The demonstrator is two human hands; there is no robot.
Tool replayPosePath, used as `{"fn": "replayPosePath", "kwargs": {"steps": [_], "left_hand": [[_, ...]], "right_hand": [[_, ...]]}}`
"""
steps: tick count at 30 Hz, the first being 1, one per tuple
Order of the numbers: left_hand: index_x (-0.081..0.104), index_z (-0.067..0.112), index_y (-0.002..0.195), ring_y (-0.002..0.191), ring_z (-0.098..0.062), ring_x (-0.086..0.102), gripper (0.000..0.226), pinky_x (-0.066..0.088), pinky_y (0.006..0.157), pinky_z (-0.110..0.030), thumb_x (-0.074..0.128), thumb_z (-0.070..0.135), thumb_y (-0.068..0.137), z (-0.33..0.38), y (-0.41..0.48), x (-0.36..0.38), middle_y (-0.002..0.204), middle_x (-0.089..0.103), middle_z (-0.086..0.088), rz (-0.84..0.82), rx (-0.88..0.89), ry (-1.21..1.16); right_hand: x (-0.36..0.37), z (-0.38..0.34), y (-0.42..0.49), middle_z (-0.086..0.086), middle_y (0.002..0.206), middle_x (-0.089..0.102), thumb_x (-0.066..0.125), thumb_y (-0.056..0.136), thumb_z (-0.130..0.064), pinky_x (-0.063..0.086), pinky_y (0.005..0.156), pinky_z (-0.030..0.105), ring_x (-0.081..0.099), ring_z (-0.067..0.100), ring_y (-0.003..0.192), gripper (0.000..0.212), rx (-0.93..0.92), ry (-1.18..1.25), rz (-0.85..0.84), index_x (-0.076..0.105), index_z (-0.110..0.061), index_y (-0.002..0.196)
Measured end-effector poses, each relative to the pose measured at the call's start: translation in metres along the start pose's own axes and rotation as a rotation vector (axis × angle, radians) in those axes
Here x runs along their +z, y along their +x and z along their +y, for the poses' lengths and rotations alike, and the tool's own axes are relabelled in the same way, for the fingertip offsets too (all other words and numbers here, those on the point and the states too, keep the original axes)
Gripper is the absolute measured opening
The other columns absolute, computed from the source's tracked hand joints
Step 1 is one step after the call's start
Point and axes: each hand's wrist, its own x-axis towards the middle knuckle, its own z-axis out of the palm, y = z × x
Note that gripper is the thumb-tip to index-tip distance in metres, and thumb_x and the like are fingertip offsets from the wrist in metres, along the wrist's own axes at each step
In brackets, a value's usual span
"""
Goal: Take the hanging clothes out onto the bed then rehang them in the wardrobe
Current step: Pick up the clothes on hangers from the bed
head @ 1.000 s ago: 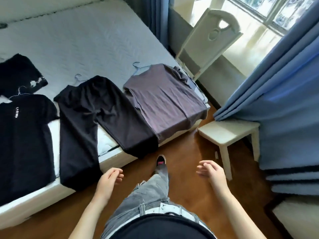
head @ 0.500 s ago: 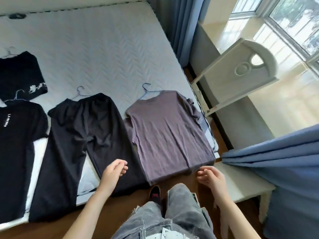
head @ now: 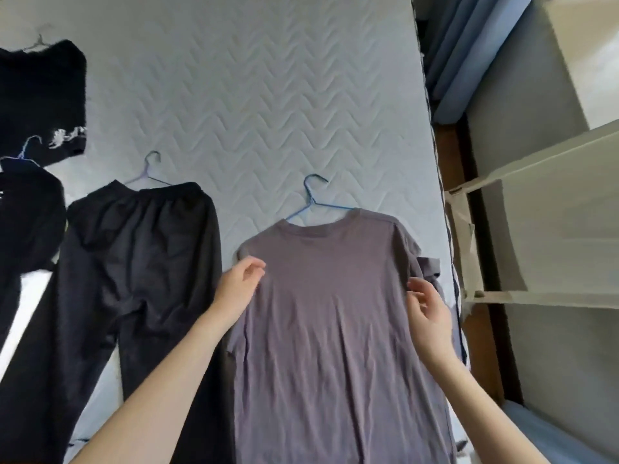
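A grey-purple T-shirt [head: 328, 313] lies flat on the white quilted mattress [head: 254, 95], with a blue wire hanger [head: 313, 199] sticking out of its neck. My left hand [head: 239, 286] hovers at the shirt's left shoulder, fingers apart and holding nothing. My right hand [head: 428, 313] is at the shirt's right sleeve, fingers spread, with no visible grip. Left of the shirt lie black trousers [head: 134, 279] on a pale hanger [head: 149, 172]. Two black tops [head: 40, 95] [head: 23, 229] on hangers lie at the far left.
A white chair [head: 536, 229] stands close to the bed's right edge, over a strip of brown wooden floor [head: 449, 152]. Blue curtains [head: 452, 45] hang at the top right. Blue fabric [head: 549, 433] shows at the bottom right.
I have stepped up to the bed and leaned over it. Both hands rose from waist height to the grey-purple shirt's shoulders.
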Motion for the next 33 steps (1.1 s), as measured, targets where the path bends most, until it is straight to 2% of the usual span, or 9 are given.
{"fn": "replayPosePath", "kwargs": {"steps": [5, 9, 12, 15, 19, 23, 25, 29, 33], "left_hand": [[0.066, 0.004, 0.109, 0.096, -0.022, 0.062, 0.02, 0.038, 0.071, -0.003, 0.057, 0.008, 0.092, 0.017, 0.132, 0.075, 0.106, 0.066, -0.007, 0.054, 0.108, 0.186], [0.06, 0.003, 0.122, 0.115, -0.036, 0.053, 0.038, 0.041, 0.098, -0.038, 0.061, 0.018, 0.088, 0.01, 0.22, 0.117, 0.12, 0.059, -0.02, 0.102, 0.213, 0.449], [0.059, 0.007, 0.119, 0.111, -0.039, 0.05, 0.036, 0.041, 0.092, -0.046, 0.06, 0.028, 0.089, 0.002, 0.252, 0.139, 0.118, 0.055, -0.017, 0.17, 0.286, 0.676], [0.057, 0.002, 0.105, 0.106, -0.039, 0.051, 0.021, 0.039, 0.087, -0.045, 0.052, 0.02, 0.095, 0.001, 0.267, 0.146, 0.111, 0.056, -0.02, 0.226, 0.379, 0.777], [0.046, 0.004, 0.098, 0.087, -0.038, 0.055, 0.013, 0.04, 0.074, -0.045, 0.039, 0.014, 0.102, 0.015, 0.265, 0.133, 0.093, 0.057, -0.019, 0.078, 0.347, 0.676], [0.038, 0.013, 0.086, 0.06, -0.021, 0.037, 0.016, 0.029, 0.055, -0.034, 0.041, 0.021, 0.1, 0.042, 0.226, 0.105, 0.064, 0.04, 0.001, -0.058, 0.277, 0.378], [0.045, 0.014, 0.082, 0.055, -0.016, 0.031, 0.016, 0.025, 0.053, -0.03, 0.047, 0.02, 0.098, 0.063, 0.194, 0.086, 0.058, 0.035, 0.003, -0.103, 0.28, 0.287], [0.051, 0.015, 0.076, 0.056, -0.013, 0.035, 0.019, 0.029, 0.059, -0.029, 0.053, 0.013, 0.095, 0.107, 0.104, 0.044, 0.057, 0.041, 0.004, -0.195, 0.231, 0.134], [0.052, 0.02, 0.072, 0.059, -0.013, 0.038, 0.022, 0.032, 0.066, -0.03, 0.056, 0.017, 0.094, 0.141, -0.005, -0.008, 0.051, 0.043, 0.013, -0.145, 0.187, -0.016]], "right_hand": [[0.066, 0.078, 0.105, 0.006, 0.148, 0.046, 0.049, 0.088, -0.02, 0.031, 0.113, 0.043, 0.038, 0.028, 0.139, 0.055, -0.431, -0.583, -0.136, 0.045, -0.016, 0.143], [0.103, 0.13, 0.128, 0.003, 0.152, 0.04, 0.042, 0.09, -0.031, 0.026, 0.114, 0.045, 0.035, 0.031, 0.141, 0.058, -0.488, -0.756, -0.174, 0.04, -0.021, 0.147], [0.111, 0.145, 0.133, 0.003, 0.152, 0.04, 0.044, 0.089, -0.031, 0.027, 0.115, 0.044, 0.034, 0.029, 0.142, 0.059, -0.534, -0.725, -0.103, 0.042, -0.02, 0.147], [0.114, 0.147, 0.135, 0.002, 0.152, 0.041, 0.046, 0.087, -0.029, 0.026, 0.115, 0.042, 0.034, 0.028, 0.142, 0.059, -0.567, -0.69, -0.076, 0.043, -0.019, 0.146], [0.113, 0.148, 0.136, 0.001, 0.153, 0.039, 0.047, 0.087, -0.029, 0.026, 0.116, 0.042, 0.032, 0.027, 0.143, 0.06, -0.544, -0.691, -0.092, 0.042, -0.02, 0.147], [0.104, 0.134, 0.136, 0.003, 0.149, 0.045, 0.047, 0.087, -0.031, 0.025, 0.115, 0.038, 0.036, 0.028, 0.14, 0.059, -0.481, -0.737, -0.208, 0.045, -0.018, 0.144], [0.094, 0.109, 0.133, 0.005, 0.138, 0.054, 0.046, 0.087, -0.031, 0.029, 0.111, 0.031, 0.046, 0.028, 0.132, 0.05, -0.351, -0.588, -0.281, 0.056, -0.015, 0.134], [0.055, 0.024, 0.086, 0.005, 0.106, 0.071, 0.051, 0.096, -0.016, 0.046, 0.082, 0.023, 0.066, 0.019, 0.098, 0.021, 0.1, 0.091, -0.254, 0.067, -0.012, 0.107], [0.001, -0.047, 0.012, 0.014, 0.085, 0.07, 0.043, 0.098, -0.004, 0.051, 0.073, 0.032, 0.065, 0.025, 0.079, 0.024, 0.167, 0.431, -0.219, 0.067, -0.004, 0.098]]}}
